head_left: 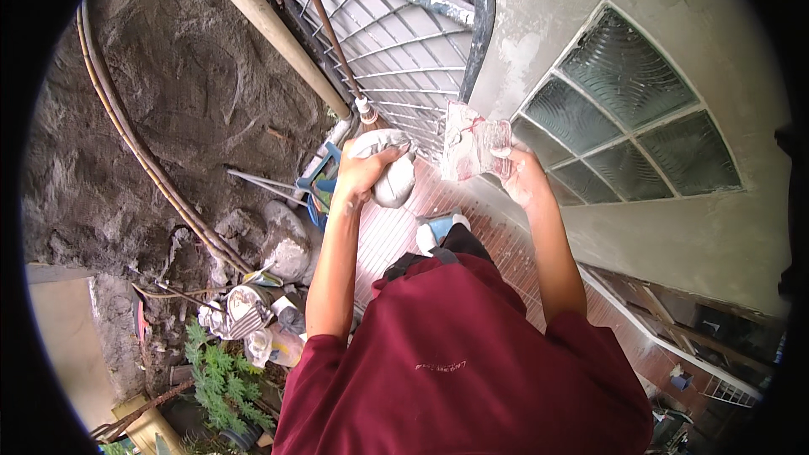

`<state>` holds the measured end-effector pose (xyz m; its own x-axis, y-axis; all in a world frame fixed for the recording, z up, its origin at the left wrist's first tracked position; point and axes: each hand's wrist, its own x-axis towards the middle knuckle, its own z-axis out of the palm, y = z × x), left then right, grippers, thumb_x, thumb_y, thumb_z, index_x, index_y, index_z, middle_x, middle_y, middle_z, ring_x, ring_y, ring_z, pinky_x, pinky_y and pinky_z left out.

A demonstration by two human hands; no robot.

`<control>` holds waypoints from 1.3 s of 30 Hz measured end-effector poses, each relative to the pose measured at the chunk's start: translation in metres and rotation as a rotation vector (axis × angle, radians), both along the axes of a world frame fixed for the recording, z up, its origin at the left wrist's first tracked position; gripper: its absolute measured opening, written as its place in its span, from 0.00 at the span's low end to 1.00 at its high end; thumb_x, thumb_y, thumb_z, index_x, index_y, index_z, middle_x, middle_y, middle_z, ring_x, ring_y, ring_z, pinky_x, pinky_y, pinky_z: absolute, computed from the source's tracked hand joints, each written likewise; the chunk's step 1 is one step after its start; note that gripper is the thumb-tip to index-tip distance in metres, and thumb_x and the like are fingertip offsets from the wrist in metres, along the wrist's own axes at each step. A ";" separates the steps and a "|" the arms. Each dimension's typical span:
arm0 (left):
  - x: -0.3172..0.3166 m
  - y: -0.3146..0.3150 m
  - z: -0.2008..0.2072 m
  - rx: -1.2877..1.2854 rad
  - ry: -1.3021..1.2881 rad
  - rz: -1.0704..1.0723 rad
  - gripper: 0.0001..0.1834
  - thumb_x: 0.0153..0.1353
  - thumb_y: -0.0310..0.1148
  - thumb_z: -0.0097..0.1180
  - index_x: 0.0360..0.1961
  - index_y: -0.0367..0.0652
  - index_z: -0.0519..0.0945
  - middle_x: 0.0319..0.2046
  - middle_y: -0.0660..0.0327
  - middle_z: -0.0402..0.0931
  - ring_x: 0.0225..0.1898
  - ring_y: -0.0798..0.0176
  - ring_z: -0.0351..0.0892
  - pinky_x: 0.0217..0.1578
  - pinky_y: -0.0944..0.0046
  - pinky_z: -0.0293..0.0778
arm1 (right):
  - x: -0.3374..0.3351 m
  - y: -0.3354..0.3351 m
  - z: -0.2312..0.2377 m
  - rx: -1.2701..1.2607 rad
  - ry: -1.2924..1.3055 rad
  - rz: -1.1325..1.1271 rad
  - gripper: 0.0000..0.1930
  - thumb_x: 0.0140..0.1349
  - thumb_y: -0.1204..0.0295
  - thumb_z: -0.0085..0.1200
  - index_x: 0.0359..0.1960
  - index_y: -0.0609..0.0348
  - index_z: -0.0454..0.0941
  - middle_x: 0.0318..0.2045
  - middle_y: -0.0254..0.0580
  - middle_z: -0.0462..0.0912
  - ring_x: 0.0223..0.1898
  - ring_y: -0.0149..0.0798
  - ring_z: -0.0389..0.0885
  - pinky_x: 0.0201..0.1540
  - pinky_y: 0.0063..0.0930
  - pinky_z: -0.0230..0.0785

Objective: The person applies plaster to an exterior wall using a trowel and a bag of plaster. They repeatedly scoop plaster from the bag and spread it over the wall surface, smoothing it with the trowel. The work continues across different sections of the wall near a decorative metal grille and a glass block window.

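My left hand (362,172) is closed round a rounded, bowl-like thing smeared with white-grey putty (394,184), the thumb over its top; whether it is a bowl or a lump cannot be made out. In my right hand (527,179) a flat putty spreader (465,141) is pinched by its right end. Its broad face carries white and reddish smears. The two things are held apart at about chest height, the spreader close to the plastered wall (522,25). White paste marks the right fingers.
A window of wavy glass panes (624,93) fills the right wall. Ahead stands a metal gate (396,42) with a broom (366,109) leaning near it. A blue plastic chair or stool (318,185), cluttered bags (261,329) and a green plant (221,383) lie left. My feet (427,240) are on something blue.
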<state>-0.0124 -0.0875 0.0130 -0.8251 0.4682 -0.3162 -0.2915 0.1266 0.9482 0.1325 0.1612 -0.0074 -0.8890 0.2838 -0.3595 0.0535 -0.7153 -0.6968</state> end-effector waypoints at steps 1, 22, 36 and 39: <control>0.000 -0.003 -0.008 0.078 -0.084 0.054 0.11 0.55 0.22 0.58 0.40 0.35 0.83 0.31 0.59 0.84 0.29 0.66 0.83 0.32 0.66 0.79 | 0.000 0.003 0.001 -0.148 0.030 0.025 0.20 0.57 0.83 0.47 0.53 0.70 0.73 0.47 0.49 0.82 0.47 0.40 0.83 0.51 0.31 0.77; 0.079 0.004 -0.125 1.420 -0.631 0.633 0.15 0.65 0.36 0.55 0.53 0.49 0.73 0.42 0.61 0.79 0.38 0.52 0.80 0.50 0.29 0.71 | -0.124 0.077 0.348 3.239 0.698 0.326 0.23 0.58 0.69 0.49 0.58 0.45 0.77 0.62 0.25 0.73 0.68 0.37 0.64 0.73 0.39 0.51; 0.083 0.022 -0.156 1.363 -0.756 0.804 0.17 0.64 0.41 0.52 0.50 0.44 0.77 0.39 0.58 0.81 0.36 0.53 0.81 0.46 0.37 0.77 | -0.248 0.077 0.429 3.532 0.870 0.821 0.17 0.61 0.68 0.49 0.52 0.46 0.80 0.62 0.26 0.73 0.72 0.37 0.56 0.75 0.36 0.46; 0.081 0.026 -0.165 1.333 -0.751 0.848 0.17 0.64 0.41 0.51 0.50 0.44 0.77 0.40 0.57 0.81 0.37 0.52 0.81 0.47 0.38 0.78 | -0.263 0.077 0.422 3.521 0.795 0.787 0.17 0.63 0.64 0.49 0.52 0.47 0.80 0.61 0.27 0.75 0.70 0.35 0.60 0.73 0.35 0.47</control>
<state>0.0689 -0.0616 -0.1519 -0.8253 0.2576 -0.5025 -0.2452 -0.9651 -0.0920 -0.1306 0.2380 0.4144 -0.6933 -0.6655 -0.2764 -0.4903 0.1545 0.8578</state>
